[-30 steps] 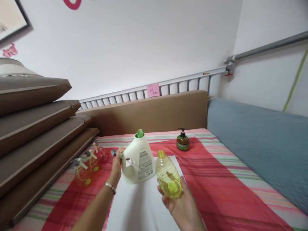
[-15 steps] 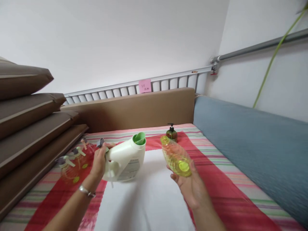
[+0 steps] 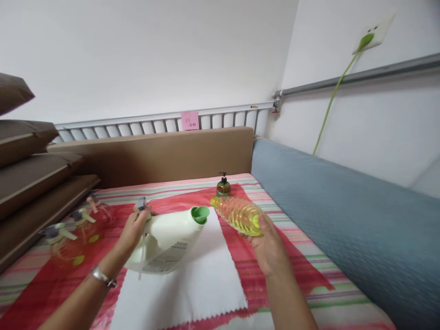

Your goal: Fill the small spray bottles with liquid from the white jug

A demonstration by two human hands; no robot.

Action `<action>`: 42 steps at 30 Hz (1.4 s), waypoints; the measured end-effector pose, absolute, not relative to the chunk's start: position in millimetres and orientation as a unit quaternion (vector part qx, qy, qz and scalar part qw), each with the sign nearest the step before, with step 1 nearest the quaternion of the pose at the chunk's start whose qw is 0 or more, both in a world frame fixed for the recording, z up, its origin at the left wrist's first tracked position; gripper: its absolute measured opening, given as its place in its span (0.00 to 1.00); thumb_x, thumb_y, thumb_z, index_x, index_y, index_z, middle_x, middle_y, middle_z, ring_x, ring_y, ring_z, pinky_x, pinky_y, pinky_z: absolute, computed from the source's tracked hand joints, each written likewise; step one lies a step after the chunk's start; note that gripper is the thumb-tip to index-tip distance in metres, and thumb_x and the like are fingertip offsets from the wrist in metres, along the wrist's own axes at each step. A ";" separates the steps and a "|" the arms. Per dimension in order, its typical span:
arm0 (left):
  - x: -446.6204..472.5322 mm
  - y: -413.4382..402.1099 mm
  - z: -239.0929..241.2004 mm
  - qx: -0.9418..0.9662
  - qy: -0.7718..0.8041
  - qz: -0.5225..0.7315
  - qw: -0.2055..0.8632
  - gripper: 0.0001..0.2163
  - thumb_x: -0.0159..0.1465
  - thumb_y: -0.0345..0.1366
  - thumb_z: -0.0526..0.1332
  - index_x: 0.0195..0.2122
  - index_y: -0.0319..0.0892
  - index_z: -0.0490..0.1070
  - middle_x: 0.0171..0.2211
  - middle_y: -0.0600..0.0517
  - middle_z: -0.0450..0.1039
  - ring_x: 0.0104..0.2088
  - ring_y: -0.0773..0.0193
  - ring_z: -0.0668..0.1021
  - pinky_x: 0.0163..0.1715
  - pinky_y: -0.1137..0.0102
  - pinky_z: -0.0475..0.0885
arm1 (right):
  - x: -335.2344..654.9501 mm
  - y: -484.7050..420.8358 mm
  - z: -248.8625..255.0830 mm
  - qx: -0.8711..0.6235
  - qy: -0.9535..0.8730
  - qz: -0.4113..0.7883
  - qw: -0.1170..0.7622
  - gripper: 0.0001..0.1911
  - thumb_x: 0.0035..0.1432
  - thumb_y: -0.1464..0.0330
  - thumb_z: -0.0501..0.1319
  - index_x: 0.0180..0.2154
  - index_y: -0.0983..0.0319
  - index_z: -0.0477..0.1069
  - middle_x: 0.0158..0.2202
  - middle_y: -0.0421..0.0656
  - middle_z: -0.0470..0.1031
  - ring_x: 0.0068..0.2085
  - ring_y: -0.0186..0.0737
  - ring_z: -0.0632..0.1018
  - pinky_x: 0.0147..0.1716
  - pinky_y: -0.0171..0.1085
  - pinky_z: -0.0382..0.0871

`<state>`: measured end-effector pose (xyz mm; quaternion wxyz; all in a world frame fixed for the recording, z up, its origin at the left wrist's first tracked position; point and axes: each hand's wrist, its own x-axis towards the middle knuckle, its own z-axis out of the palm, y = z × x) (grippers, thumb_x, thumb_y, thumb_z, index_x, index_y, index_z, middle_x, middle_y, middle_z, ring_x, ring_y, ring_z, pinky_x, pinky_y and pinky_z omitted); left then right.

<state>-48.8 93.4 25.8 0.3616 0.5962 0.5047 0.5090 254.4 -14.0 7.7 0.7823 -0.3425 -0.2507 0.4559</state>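
Observation:
My left hand [image 3: 133,228] grips the handle of a white detergent jug [image 3: 168,238] and also holds a grey spray-trigger head whose thin tube hangs down. The jug is tipped far over to the right, its green spout [image 3: 200,213] pointing at a clear yellow-green bottle [image 3: 237,213]. My right hand [image 3: 266,240] holds that bottle by its base, tilted so its open neck faces the spout. Spout and neck are close but apart. Both are above a white cloth [image 3: 192,279] on a red cloth.
Several spray bottles [image 3: 70,238] stand at the left by stacked brown cushions [image 3: 30,178]. A small dark pump bottle [image 3: 223,185] sits behind, near a brown headboard. A blue mattress [image 3: 343,220] runs along the right; a green cable hangs from a wall socket [image 3: 373,32].
The jug has been tipped from upright to nearly lying over. The yellow bottle turned from upright to tilted, neck toward the spout. The camera view swung to the right.

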 end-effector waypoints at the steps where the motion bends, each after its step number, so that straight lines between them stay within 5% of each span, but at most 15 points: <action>1: -46.6 94.0 26.9 0.602 0.491 0.517 0.360 0.17 0.53 0.48 0.60 0.25 0.37 0.75 0.19 0.50 0.70 0.21 0.62 0.68 0.17 0.73 0.59 | 255.8 -14.3 7.8 -0.345 -0.256 0.445 0.786 0.24 0.49 0.58 0.64 0.47 0.59 0.68 0.44 0.46 0.75 0.42 0.44 0.75 0.35 0.40 0.71; 13: -46.0 96.1 25.0 0.676 0.502 0.475 0.255 0.20 0.59 0.49 0.53 0.26 0.38 0.74 0.28 0.49 0.73 0.33 0.57 0.73 0.35 0.68 0.66 | 271.4 -9.5 2.0 -0.423 -0.255 0.379 0.782 0.26 0.43 0.57 0.66 0.45 0.56 0.68 0.46 0.41 0.72 0.45 0.44 0.74 0.38 0.41 0.71; 23: -38.0 91.0 27.5 0.666 0.507 0.472 0.277 0.20 0.57 0.50 0.53 0.25 0.38 0.73 0.22 0.51 0.69 0.22 0.63 0.70 0.20 0.72 0.64 | 270.3 -11.9 6.5 -0.474 -0.309 0.323 0.759 0.36 0.41 0.57 0.67 0.53 0.57 0.62 0.52 0.45 0.69 0.53 0.49 0.69 0.54 0.48 0.60; 33: -37.6 85.9 27.6 0.677 0.510 0.446 0.287 0.22 0.59 0.52 0.50 0.29 0.37 0.73 0.23 0.52 0.66 0.23 0.64 0.67 0.20 0.72 0.62 | 264.9 -24.2 23.3 -0.472 -0.353 0.253 0.767 0.36 0.40 0.61 0.69 0.51 0.57 0.59 0.44 0.46 0.71 0.43 0.45 0.75 0.45 0.47 0.67; 42: -37.4 84.9 24.9 0.680 0.513 0.440 0.286 0.21 0.60 0.51 0.50 0.28 0.39 0.72 0.25 0.52 0.69 0.26 0.63 0.69 0.23 0.72 0.62 | 267.0 -30.5 26.9 -0.489 -0.402 0.223 0.741 0.34 0.43 0.62 0.68 0.52 0.58 0.59 0.54 0.51 0.65 0.53 0.50 0.70 0.52 0.52 0.63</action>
